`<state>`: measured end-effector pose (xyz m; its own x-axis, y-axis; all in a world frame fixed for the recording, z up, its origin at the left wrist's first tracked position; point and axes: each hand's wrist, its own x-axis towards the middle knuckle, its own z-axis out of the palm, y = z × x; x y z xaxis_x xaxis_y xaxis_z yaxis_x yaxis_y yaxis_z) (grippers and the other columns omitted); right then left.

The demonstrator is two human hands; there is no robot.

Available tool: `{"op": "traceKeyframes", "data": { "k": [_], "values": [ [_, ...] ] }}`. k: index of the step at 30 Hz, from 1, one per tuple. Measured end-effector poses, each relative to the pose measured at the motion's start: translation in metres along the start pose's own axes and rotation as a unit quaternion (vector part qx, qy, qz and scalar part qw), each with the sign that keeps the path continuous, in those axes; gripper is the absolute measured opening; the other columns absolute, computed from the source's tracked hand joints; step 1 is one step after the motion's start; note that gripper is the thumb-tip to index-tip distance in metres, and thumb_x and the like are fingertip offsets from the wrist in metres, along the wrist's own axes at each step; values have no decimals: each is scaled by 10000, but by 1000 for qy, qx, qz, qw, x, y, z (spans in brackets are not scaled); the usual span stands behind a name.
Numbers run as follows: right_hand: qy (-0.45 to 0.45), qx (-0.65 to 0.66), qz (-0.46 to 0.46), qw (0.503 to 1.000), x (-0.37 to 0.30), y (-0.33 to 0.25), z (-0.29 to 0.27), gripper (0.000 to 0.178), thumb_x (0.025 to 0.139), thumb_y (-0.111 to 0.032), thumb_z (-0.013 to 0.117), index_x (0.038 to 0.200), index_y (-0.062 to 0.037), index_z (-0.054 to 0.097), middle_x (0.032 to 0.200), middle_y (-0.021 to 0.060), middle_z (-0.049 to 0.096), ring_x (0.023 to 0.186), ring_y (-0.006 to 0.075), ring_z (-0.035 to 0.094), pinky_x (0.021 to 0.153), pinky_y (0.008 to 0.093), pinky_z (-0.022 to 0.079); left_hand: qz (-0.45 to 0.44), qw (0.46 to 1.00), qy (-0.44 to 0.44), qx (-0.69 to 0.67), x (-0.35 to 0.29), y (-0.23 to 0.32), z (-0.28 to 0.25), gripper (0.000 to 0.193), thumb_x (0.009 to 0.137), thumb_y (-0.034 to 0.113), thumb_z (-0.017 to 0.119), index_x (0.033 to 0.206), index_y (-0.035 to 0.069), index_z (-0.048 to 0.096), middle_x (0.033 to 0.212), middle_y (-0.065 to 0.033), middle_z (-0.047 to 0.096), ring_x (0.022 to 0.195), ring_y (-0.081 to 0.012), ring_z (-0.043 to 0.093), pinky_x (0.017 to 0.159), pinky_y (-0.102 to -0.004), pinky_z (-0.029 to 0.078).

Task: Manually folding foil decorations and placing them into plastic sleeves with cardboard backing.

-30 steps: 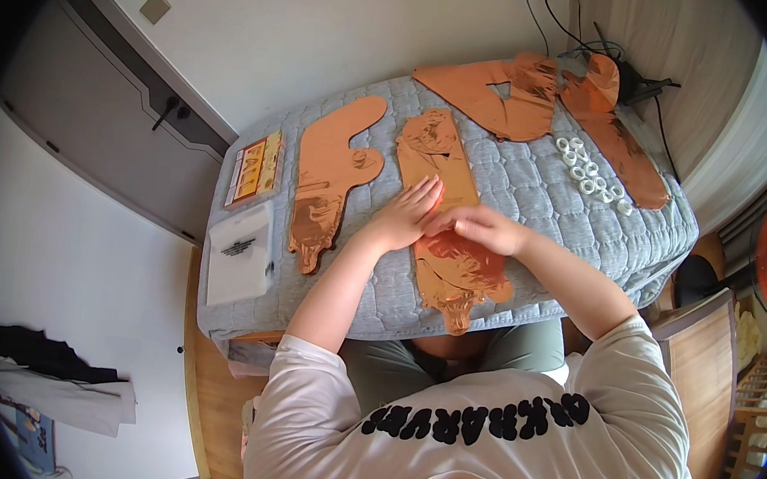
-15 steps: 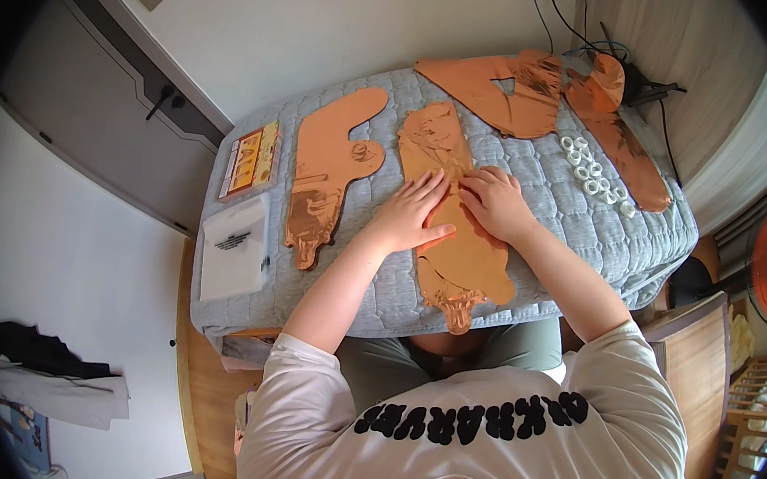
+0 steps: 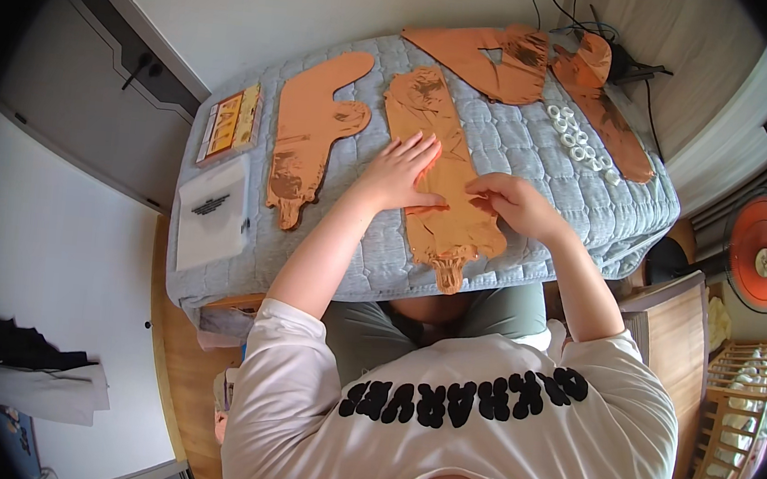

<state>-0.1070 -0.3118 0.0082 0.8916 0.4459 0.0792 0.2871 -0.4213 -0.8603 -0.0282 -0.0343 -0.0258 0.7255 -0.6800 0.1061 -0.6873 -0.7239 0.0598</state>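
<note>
A flat, copper-coloured foil balloon (image 3: pixel 440 167) lies lengthwise on the quilted bed in front of me, its narrow tail toward me. Across its left side rests my left hand (image 3: pixel 400 173), open, with fingers stretched and thumb apart. My right hand (image 3: pixel 521 206) is at the balloon's right edge, fingers curled in and closed; what they hold, if anything, is hidden. Another uninflated foil balloon (image 3: pixel 306 132) lies to the left. Farther back are a foil balloon with a small cut-out (image 3: pixel 472 60) and a long narrow foil balloon (image 3: pixel 608 122).
Several white ribbon rolls (image 3: pixel 579 145) sit at the right of the bed (image 3: pixel 524 147). Along its left edge lie a flat yellow and red box (image 3: pixel 231 126) and a translucent white packet (image 3: pixel 212 215). An orange fan (image 3: pixel 763 259) stands at the right, and dark cables (image 3: pixel 631 65) run behind the bed.
My right hand has slid toward me along the balloon's right side, and its fingers are more curled. The left hand stays flat on the foil. The whole view has shifted slightly.
</note>
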Motion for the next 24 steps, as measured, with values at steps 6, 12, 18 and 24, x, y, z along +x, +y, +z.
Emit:
{"op": "traceKeyframes", "data": {
  "k": [6,12,18,24],
  "values": [
    [-8,-158,-128,979,-22,-2,-10,355,817,98,618,1145,-3,710,1264,164,681,1148,330,651,997,385,521,-2,1000,9,-2,-2,-2,3,1135,776,795,634,1615,127,263,1681,-70,258,1553,-259,229,1263,-459,195],
    [14,-184,-127,975,-14,-16,-3,311,787,99,656,1055,-35,742,1305,144,664,1156,337,647,986,391,528,-9,1000,7,-8,-1,4,-1,1141,764,799,643,1610,124,283,1678,-70,266,1553,-259,226,1262,-459,197],
    [37,-174,-207,962,2,-39,25,330,812,89,661,1096,-58,741,1383,148,607,1181,352,634,958,393,540,-9,999,27,-39,-3,-1,4,1186,744,865,594,1595,89,307,1668,-88,288,1550,-266,236,1259,-475,194],
    [60,-158,-175,970,-1,-36,45,303,890,-17,693,1189,-60,710,1373,156,592,1181,361,620,960,408,532,-11,1000,20,-1,0,0,7,877,945,641,560,1610,140,284,1669,-68,287,1549,-251,238,1258,-452,207]
  ]
}}
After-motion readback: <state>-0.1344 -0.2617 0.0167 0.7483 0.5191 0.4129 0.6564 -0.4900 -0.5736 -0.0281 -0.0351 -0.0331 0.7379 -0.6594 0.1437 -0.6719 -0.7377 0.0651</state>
